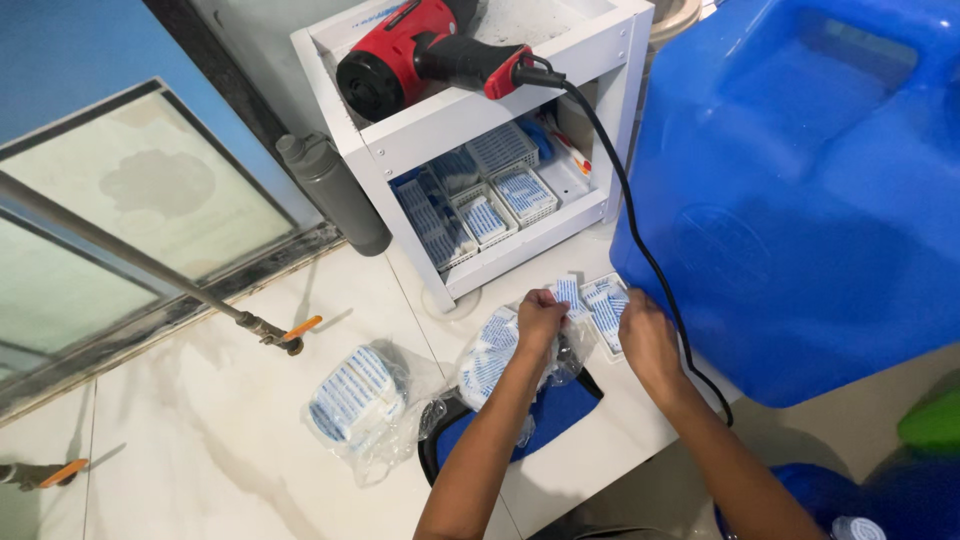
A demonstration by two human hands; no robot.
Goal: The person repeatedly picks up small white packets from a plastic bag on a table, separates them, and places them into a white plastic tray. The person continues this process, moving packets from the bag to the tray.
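Both hands work over a spread of small white-and-blue sachets [600, 305] on the pale tiled floor [200, 400]. Left hand [541, 318] has fingers curled down, pinching one sachet at its upper edge. Right hand [648, 335] is seen from the back, fingers bent onto the sachets at their right edge; whether it actually grips one, cannot tell.

Just left of and below the left hand: a clear plastic bag [490, 365] stuffed with more of the same sachets, lying partly on a blue pouch with black trim [550, 415], which sits under the left forearm. Further left of that hand, apart from it: a second clear bag [355, 400], also full of sachets.

Just above both hands: a white shelf unit [440, 130]. Its lower compartment holds small white mesh baskets [500, 190] filled with sachets. On its top tray lies a red and black heat gun [430, 55]. The gun's black cord [640, 240] runs down past the shelf, close by the right hand on its far side, touching the floor near the wrist.

Right of the right hand: a big blue plastic jerry can [800, 180], near but not touching. Up-left of the left hand, well apart: a grey bottle [335, 195] leaning by the shelf, and a metal pipe with an orange-handled valve [285, 335] along the glass wall.
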